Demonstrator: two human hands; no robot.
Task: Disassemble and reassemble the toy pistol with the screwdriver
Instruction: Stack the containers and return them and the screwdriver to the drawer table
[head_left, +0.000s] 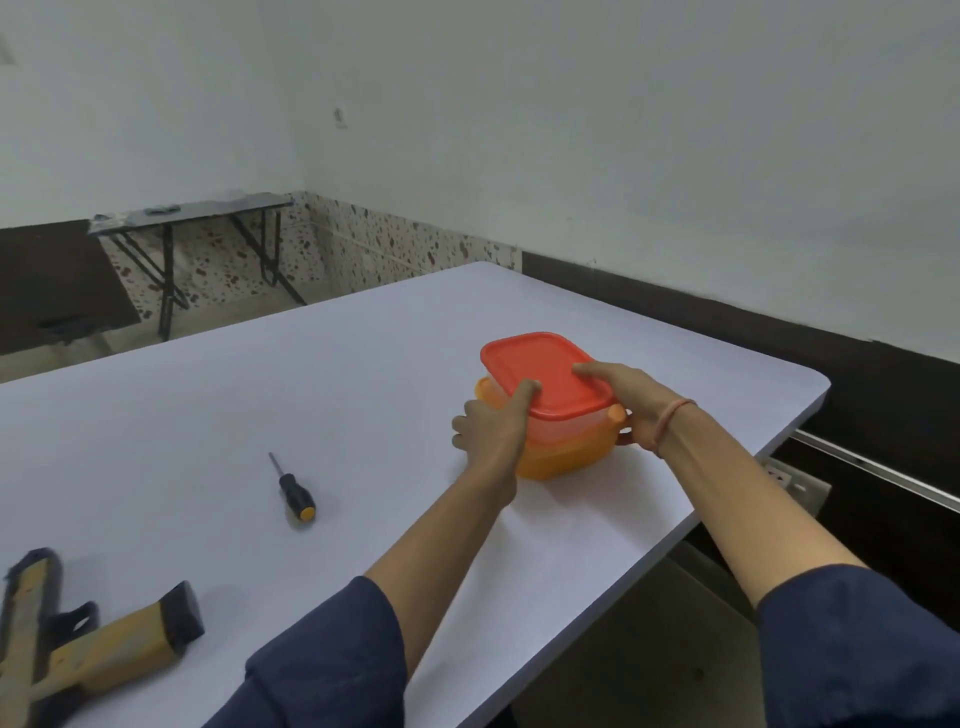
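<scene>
The tan and black toy pistol lies on the white table at the bottom left. A small screwdriver with a black and orange handle lies to its right, tip pointing away from me. Further right stands a stack of plastic containers; the top one has a red lid, and an orange one sits under it. My left hand grips the stack's left side, thumb on the lid. My right hand grips its right side, thumb on the lid too.
The table's right edge and rounded far corner lie close to the containers. A folding table stands on the speckled floor at the back left. A power strip hangs below the table's right edge.
</scene>
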